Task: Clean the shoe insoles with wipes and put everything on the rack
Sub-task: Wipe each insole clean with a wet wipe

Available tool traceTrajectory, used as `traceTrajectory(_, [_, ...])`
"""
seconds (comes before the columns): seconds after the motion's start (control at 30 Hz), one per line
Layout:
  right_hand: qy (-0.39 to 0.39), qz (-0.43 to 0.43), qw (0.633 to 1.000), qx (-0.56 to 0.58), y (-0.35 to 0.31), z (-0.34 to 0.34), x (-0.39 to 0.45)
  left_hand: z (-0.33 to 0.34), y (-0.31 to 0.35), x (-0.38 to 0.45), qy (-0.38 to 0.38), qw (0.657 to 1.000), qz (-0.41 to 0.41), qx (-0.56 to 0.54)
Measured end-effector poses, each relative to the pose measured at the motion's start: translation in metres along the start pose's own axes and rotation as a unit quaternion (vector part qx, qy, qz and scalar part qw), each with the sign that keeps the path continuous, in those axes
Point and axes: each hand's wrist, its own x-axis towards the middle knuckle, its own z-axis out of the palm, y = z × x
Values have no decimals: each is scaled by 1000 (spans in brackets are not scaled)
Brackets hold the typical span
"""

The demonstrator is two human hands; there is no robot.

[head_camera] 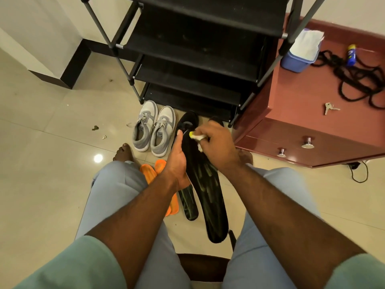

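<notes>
My left hand [177,161] grips the left edge of a long black insole [210,197] held in the air between my knees. My right hand [216,142] pinches a crumpled white wipe [198,138] against the insole's upper end. A second black insole [188,203] lies on the floor below, beside two orange insoles [153,174]. A pair of grey sneakers [154,130] and black shoes [187,122] stand in front of the black shoe rack [198,65].
A blue wipes tub [298,57] with a white wipe sticking out sits on a reddish-brown cabinet [312,126] to the right, with a black cord, keys and a small bottle. I sit on a chair; small bits of debris lie on the tiled floor at left.
</notes>
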Motion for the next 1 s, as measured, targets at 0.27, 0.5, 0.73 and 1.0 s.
traceTrajectory(0.27, [83,272,891,354,9,7,-21,1,4,11,2,997,41,-64])
traceTrajectory(0.5, [-92,64,993,31,15,2,-36,-8,15,14,8,995,55,-86])
traceTrajectory(0.73, [-23,51,994,-99,11,9,-31,-8,9,19,15,996,52,-71])
traceTrajectory(1.0, [-14,11,999,-29,8,16,-37,-13,10,23,30,996,61,-62])
